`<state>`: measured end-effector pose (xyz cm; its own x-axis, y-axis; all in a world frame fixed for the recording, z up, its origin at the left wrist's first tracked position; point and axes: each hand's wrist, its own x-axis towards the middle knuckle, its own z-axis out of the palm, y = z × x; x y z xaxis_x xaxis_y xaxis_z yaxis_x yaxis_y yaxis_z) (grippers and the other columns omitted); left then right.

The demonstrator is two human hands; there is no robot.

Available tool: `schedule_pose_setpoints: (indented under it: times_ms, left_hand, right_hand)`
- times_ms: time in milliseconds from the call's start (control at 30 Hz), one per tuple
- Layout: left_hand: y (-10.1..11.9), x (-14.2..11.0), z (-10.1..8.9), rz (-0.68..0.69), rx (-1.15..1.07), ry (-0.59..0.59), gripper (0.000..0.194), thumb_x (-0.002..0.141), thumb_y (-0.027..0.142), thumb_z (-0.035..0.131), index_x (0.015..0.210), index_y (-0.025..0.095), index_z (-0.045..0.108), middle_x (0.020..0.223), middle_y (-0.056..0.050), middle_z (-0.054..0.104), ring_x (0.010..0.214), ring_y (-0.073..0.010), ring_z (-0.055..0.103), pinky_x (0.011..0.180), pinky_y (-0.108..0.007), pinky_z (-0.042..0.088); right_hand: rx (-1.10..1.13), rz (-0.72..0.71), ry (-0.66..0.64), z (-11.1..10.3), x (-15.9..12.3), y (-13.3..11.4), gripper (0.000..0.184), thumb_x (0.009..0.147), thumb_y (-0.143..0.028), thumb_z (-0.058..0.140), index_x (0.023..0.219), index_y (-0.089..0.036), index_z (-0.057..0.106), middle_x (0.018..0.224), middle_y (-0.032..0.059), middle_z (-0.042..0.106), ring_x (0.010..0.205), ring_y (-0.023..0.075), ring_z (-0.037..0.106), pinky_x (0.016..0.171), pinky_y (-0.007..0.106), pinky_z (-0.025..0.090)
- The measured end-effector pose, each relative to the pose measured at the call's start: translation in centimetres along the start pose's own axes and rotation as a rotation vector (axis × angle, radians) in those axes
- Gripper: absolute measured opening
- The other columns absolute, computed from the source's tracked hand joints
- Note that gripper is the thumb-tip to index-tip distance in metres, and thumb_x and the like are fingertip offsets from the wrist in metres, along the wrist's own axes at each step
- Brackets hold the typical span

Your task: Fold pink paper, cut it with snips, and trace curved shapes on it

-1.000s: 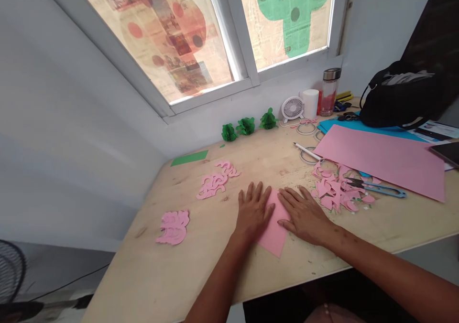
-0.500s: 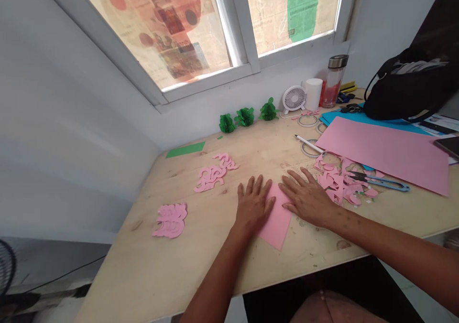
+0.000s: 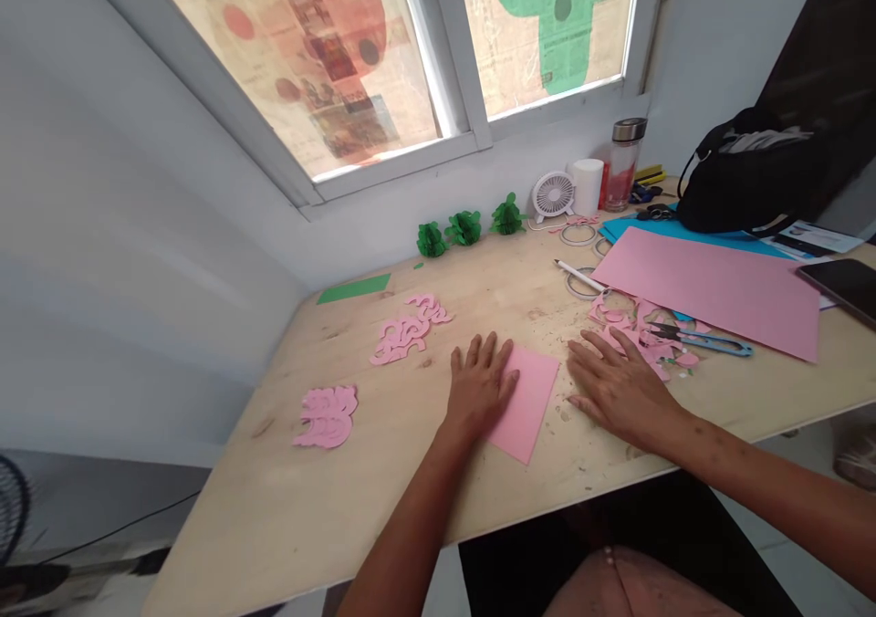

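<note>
A pink sheet of paper (image 3: 529, 398) lies flat near the front of the wooden table. My left hand (image 3: 479, 384) rests open on its left side, fingers spread and covering that edge. Just right of the sheet, apart from it, my right hand (image 3: 620, 389) is open with its fingers stretched toward a heap of pink paper scraps (image 3: 633, 320). Blue-handled thread snips (image 3: 712, 339) lie over the scraps. To the left are two groups of pink paper cut-outs, one wavy (image 3: 409, 329) and one scalloped (image 3: 327, 416).
Three green paper figures (image 3: 465, 227) stand along the wall beside a small white fan (image 3: 553, 197) and a glass bottle (image 3: 623, 165). A green paper strip (image 3: 354, 288) lies back left. Farther right are a large pink sheet (image 3: 718, 293), a black bag (image 3: 745, 174) and a phone (image 3: 845, 287).
My right hand has moved right, off the pink sheet to the bare table beside the scraps. My left hand stays on the sheet. The view has shifted slightly.
</note>
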<state>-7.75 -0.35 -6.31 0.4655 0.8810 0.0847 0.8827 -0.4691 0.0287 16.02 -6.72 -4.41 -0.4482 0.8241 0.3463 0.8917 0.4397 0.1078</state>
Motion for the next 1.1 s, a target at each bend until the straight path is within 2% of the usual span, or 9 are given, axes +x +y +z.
schedule_pose_setpoints:
  times_ms: [133, 333, 467, 533, 667, 767, 867, 967, 1100]
  left_hand:
    - [0.2, -0.3, -0.3, 0.002, -0.020, 0.039, 0.052, 0.093, 0.042, 0.038, 0.144, 0.029, 0.034, 0.149, -0.006, 0.038, 0.139, -0.0287, 0.029, 0.111, -0.053, 0.023]
    - [0.0, 0.3, -1.4, 0.050, -0.101, 0.015, 0.048, 0.092, 0.030, 0.043, 0.140, 0.023, 0.040, 0.143, -0.010, 0.046, 0.134, -0.0269, 0.036, 0.107, -0.049, 0.030]
    - [-0.6, 2.5, -3.1, 0.139, -0.196, -0.107, 0.038, 0.086, 0.027, 0.055, 0.123, 0.025, 0.057, 0.128, -0.006, 0.058, 0.125, -0.0230, 0.046, 0.108, -0.041, 0.032]
    - [-0.8, 3.9, -3.9, 0.148, -0.239, -0.182, 0.031, 0.082, 0.028, 0.062, 0.113, 0.023, 0.062, 0.118, -0.007, 0.061, 0.118, -0.0239, 0.050, 0.106, -0.043, 0.035]
    - [-1.4, 6.2, -5.0, 0.097, -0.351, -0.344, 0.032, 0.087, 0.035, 0.060, 0.114, 0.018, 0.058, 0.118, -0.008, 0.059, 0.105, -0.0219, 0.057, 0.091, -0.044, 0.048]
    - [-2.3, 6.6, -5.5, 0.016, -0.479, -0.406, 0.035, 0.090, 0.037, 0.055, 0.120, 0.017, 0.054, 0.121, -0.008, 0.057, 0.101, -0.0203, 0.059, 0.085, -0.042, 0.052]
    - [-3.9, 5.4, -5.9, -0.126, -0.635, -0.350, 0.032, 0.090, 0.037, 0.056, 0.114, 0.016, 0.056, 0.113, -0.007, 0.059, 0.096, -0.0188, 0.060, 0.081, -0.039, 0.053]
    - [-5.4, 2.5, -6.3, -0.286, -0.830, -0.241, 0.027, 0.086, 0.041, 0.058, 0.088, 0.014, 0.057, 0.080, -0.003, 0.060, 0.069, -0.0132, 0.059, 0.063, -0.028, 0.050]
    - [-6.0, -2.2, -6.0, -0.429, -1.096, -0.181, 0.039, 0.073, 0.054, 0.065, 0.077, 0.018, 0.050, 0.064, 0.002, 0.054, 0.056, -0.0105, 0.054, 0.052, -0.023, 0.044]
  right_hand:
    - [0.100, -0.007, 0.043, -0.2, -0.1, -2.2, 0.044, 0.093, -0.041, 0.045, 0.128, -0.016, 0.056, 0.134, 0.0124, 0.055, 0.128, 0.0286, 0.043, 0.111, 0.051, 0.020]
    - [0.214, -0.087, 0.028, 1.7, -0.9, -4.7, 0.045, 0.092, -0.044, 0.048, 0.129, -0.020, 0.055, 0.137, 0.0111, 0.053, 0.126, 0.0286, 0.046, 0.107, 0.051, 0.026]
    - [0.226, -0.088, 0.024, 1.5, -1.2, -4.5, 0.042, 0.093, -0.036, 0.048, 0.131, -0.019, 0.053, 0.138, 0.0111, 0.052, 0.126, 0.0296, 0.045, 0.106, 0.051, 0.028]
    - [0.230, -0.091, 0.025, 1.2, -1.1, -4.4, 0.041, 0.093, -0.032, 0.048, 0.131, -0.018, 0.052, 0.137, 0.0114, 0.053, 0.126, 0.0296, 0.045, 0.106, 0.051, 0.028]
    - [0.246, -0.080, 0.041, 1.2, -1.1, -4.4, 0.041, 0.093, -0.031, 0.047, 0.131, -0.017, 0.053, 0.135, 0.0122, 0.055, 0.125, 0.0296, 0.046, 0.105, 0.051, 0.030]
    - [0.274, -0.060, 0.066, 1.4, -1.1, -4.2, 0.040, 0.092, -0.029, 0.047, 0.130, -0.018, 0.053, 0.133, 0.0121, 0.056, 0.124, 0.0286, 0.047, 0.105, 0.051, 0.032]
    - [0.331, -0.015, 0.107, 1.3, -1.2, -3.8, 0.041, 0.092, -0.028, 0.047, 0.131, -0.018, 0.052, 0.132, 0.0124, 0.057, 0.124, 0.0273, 0.048, 0.104, 0.050, 0.035]
    - [0.372, 0.024, 0.137, 1.1, -1.4, -3.3, 0.044, 0.091, -0.029, 0.047, 0.133, -0.016, 0.050, 0.133, 0.0143, 0.056, 0.125, 0.0274, 0.048, 0.104, 0.050, 0.036]
    - [0.432, -0.078, 0.098, 0.5, -1.3, -3.2, 0.054, 0.087, -0.031, 0.053, 0.139, -0.019, 0.044, 0.138, 0.0132, 0.052, 0.131, 0.0275, 0.042, 0.107, 0.050, 0.032]
